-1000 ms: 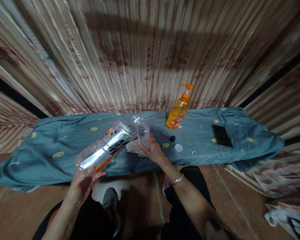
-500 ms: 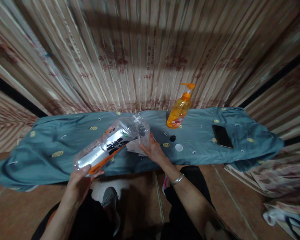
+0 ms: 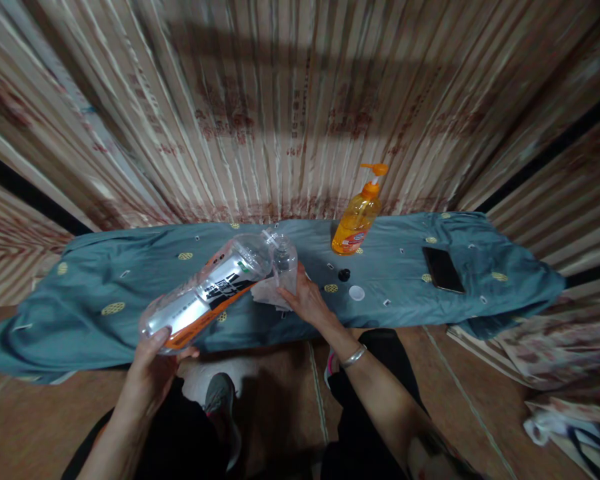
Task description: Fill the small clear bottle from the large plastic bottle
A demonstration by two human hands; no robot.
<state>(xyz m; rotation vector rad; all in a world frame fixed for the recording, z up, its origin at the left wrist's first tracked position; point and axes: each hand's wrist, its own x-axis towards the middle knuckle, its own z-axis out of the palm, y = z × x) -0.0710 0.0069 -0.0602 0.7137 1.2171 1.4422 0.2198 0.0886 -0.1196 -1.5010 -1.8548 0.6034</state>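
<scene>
My left hand (image 3: 156,357) grips the lower end of a large clear plastic bottle (image 3: 203,293) with a silver, black and orange label. The bottle lies tilted, its neck pointing up and right. My right hand (image 3: 304,298) is closed around a small clear plastic bottle (image 3: 284,257), with a crumpled whitish tissue (image 3: 270,293) under and beside it. The necks of the two bottles meet or overlap; whether liquid passes between them I cannot tell. To the right of my right hand lie a small black cap (image 3: 344,275) and a round white disc (image 3: 357,293).
An orange pump bottle (image 3: 356,223) stands at the back of the cloth-covered bench (image 3: 145,260). A dark phone (image 3: 443,269) lies at the right. Striped curtains (image 3: 280,133) hang close behind and at both sides.
The large bottle's base and my left hand have shifted slightly left. My right hand and the small bottle stay almost where they were.
</scene>
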